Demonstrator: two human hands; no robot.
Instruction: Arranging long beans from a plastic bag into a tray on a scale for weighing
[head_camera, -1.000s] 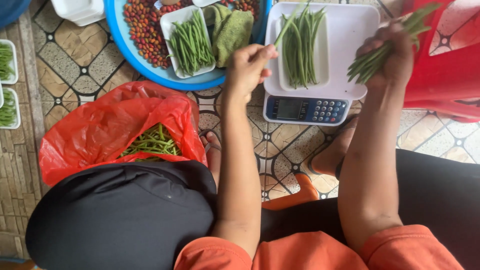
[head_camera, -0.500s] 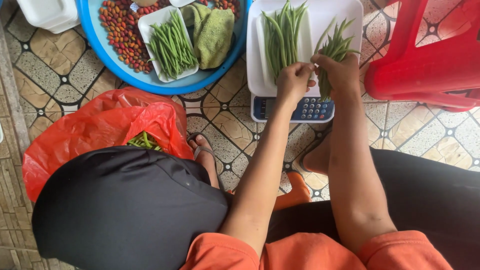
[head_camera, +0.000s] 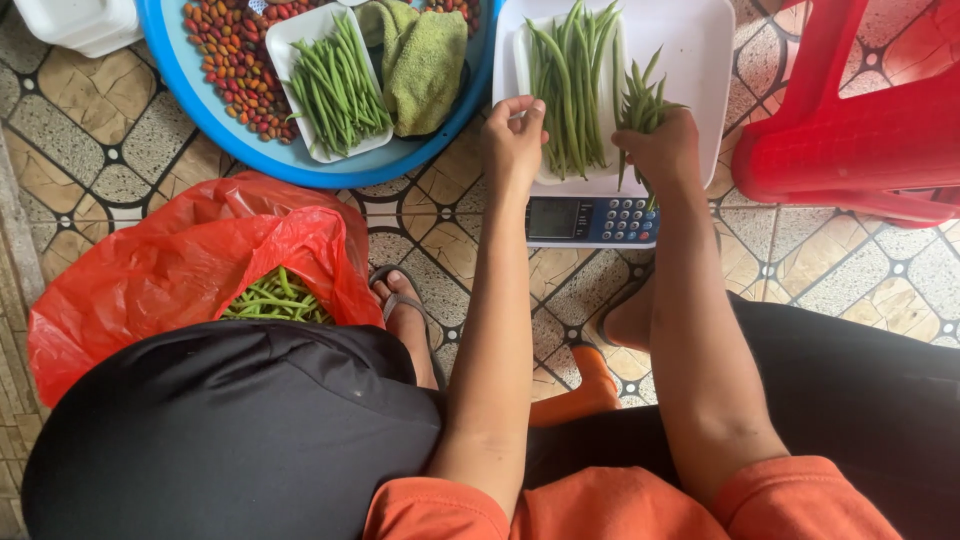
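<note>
My right hand (head_camera: 662, 152) grips a bunch of green beans (head_camera: 640, 95), holding it upright over the scale's white platform (head_camera: 700, 60). My left hand (head_camera: 512, 140) has its fingers curled on the near left edge of a white foam tray (head_camera: 560, 178). That tray sits on the digital scale (head_camera: 590, 220) and carries a pile of green beans (head_camera: 568, 80). Both hands are close together at the front of the scale.
A blue basin (head_camera: 230, 140) at the top left holds a second foam tray of beans (head_camera: 335, 85), a green cloth (head_camera: 425, 65) and small red-orange fruits (head_camera: 225, 50). A red plastic bag (head_camera: 150, 280) with beans lies at my left. A red stool (head_camera: 850, 130) stands at the right.
Both hands have come down from above the scale to its tray. The right hand keeps its bunch of beans. The view has shifted, bringing the scale nearer the centre.
</note>
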